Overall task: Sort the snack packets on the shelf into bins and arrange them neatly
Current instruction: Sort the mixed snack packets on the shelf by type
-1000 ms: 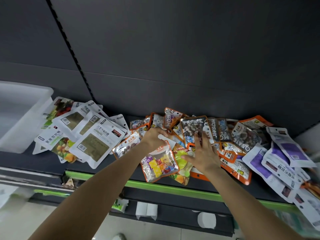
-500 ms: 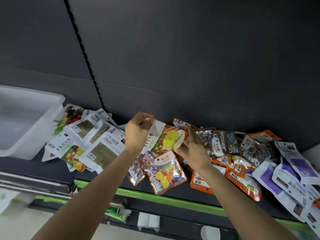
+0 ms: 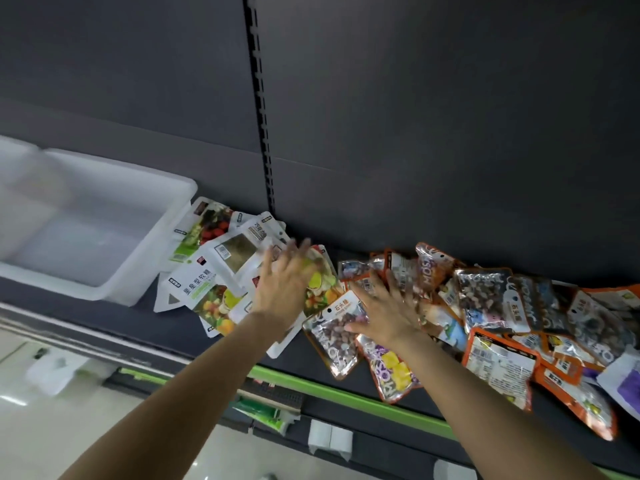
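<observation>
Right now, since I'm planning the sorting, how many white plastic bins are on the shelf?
2. One white plastic bin sits left of the snack packets; a second bin's rim shows at the far left edge, mostly cut off. More may lie beyond the frame.

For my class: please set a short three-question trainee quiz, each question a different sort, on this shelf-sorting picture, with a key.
1. True or false: the white plastic bin already holds snack packets.
2. Which hand lies on the fruit-printed white packet: A left hand, B right hand?
3. Fill in: the shelf's front edge strip is coloured ____.

Key: 1 false, no packets show inside it; 2 A; 3 green.
</observation>
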The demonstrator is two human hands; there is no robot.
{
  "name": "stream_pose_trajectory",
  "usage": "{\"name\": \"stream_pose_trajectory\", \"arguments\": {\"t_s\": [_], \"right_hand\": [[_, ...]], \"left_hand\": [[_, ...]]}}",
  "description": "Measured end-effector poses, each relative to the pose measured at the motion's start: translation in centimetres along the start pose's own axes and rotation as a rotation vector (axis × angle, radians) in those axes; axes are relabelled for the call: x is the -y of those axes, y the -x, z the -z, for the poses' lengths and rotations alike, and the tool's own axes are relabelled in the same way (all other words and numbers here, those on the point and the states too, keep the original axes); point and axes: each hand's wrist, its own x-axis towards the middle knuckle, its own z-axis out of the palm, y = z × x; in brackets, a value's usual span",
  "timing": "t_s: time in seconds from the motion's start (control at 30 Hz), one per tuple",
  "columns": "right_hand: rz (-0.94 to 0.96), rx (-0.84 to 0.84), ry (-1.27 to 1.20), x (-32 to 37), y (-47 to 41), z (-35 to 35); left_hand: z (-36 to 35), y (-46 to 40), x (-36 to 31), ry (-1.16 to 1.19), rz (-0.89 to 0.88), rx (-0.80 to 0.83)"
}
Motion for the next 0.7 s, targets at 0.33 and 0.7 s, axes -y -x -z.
{"name": "stream_pose_trajectory", "arguments": {"t_s": [0.33,0.7], "right_hand": [[-0.023,0.010,0.024,-1.4,0.9,1.2],[-0.223,-0.120,-0.061,-8.9,3.0,0.5]], "left_hand": [[-1.1,-2.2,0.9,-0.075,-0.011,0.306],[-0.8,-3.1,-7.3,0.347,-0.435,0.359]]}}
